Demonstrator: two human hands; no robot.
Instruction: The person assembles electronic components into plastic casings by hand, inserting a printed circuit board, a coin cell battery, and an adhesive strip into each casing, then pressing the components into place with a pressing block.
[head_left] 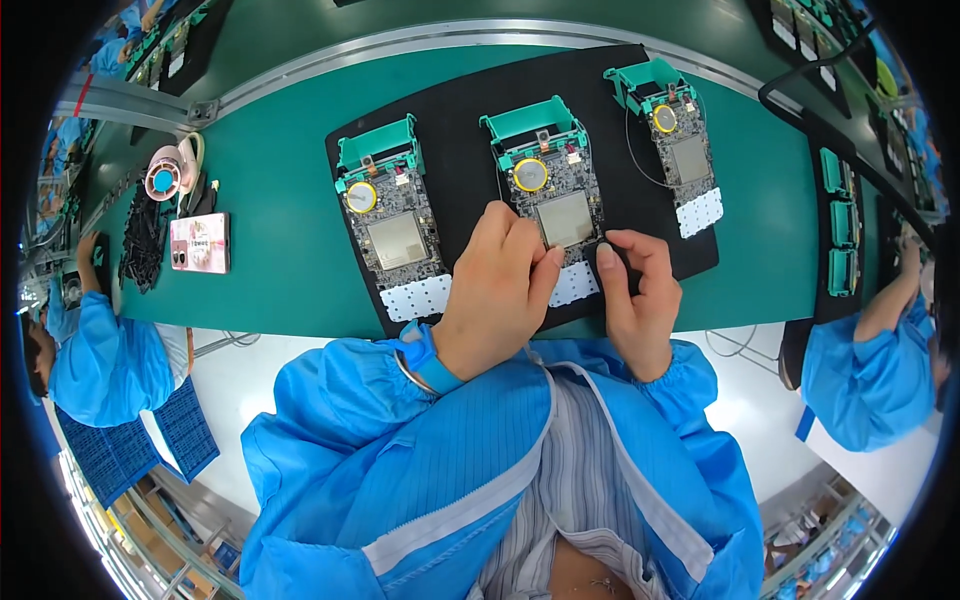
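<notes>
Three grey circuit boards, each with a green plastic frame, a round yellow-rimmed coin cell and a square metal shield, lie on a black mat. My two hands are at the middle circuit board, below its green frame. My left hand is closed at the board's left edge, its thumb tip by the lower corner of the shield. At the right edge, my right hand has thumb and forefinger bent together in a pinch. Whatever lies between the fingertips of either hand is hidden or too small to make out.
On either side lie the left circuit board and right circuit board, the latter with a thin looped cable. Far left are a pink phone, a small fan and black cords. Co-workers in blue sit at both sides.
</notes>
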